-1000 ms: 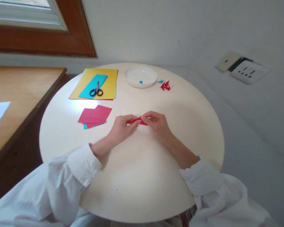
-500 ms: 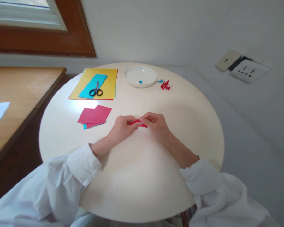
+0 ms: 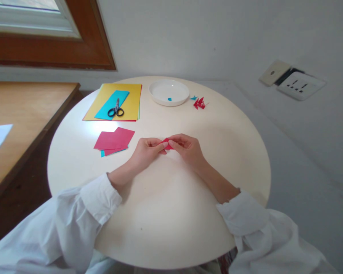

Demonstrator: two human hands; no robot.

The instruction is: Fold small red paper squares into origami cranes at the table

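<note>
Between my two hands is a small piece of folded red paper [image 3: 167,144], held over the middle of the round table. My left hand [image 3: 148,149] pinches its left side between thumb and fingers, and my right hand [image 3: 188,147] pinches the right side the same way. The fingertips cover much of the paper, so its full shape is hidden. Left of my left hand lie several red paper squares [image 3: 111,140] with a blue one [image 3: 103,153] showing beneath them.
Yellow paper [image 3: 103,99] tops a stack at the back left, with blue paper [image 3: 105,106] and black-handled scissors [image 3: 116,110] on it. A white dish [image 3: 174,103] holds a blue scrap [image 3: 169,99]. Small folded red paper pieces [image 3: 200,103] and a blue one [image 3: 193,97] lie beside it.
The red paper has turned from a long, narrow slanted strip to a more compact, flatter face between my thumbs. Both hands have shifted slightly and still grip it.
</note>
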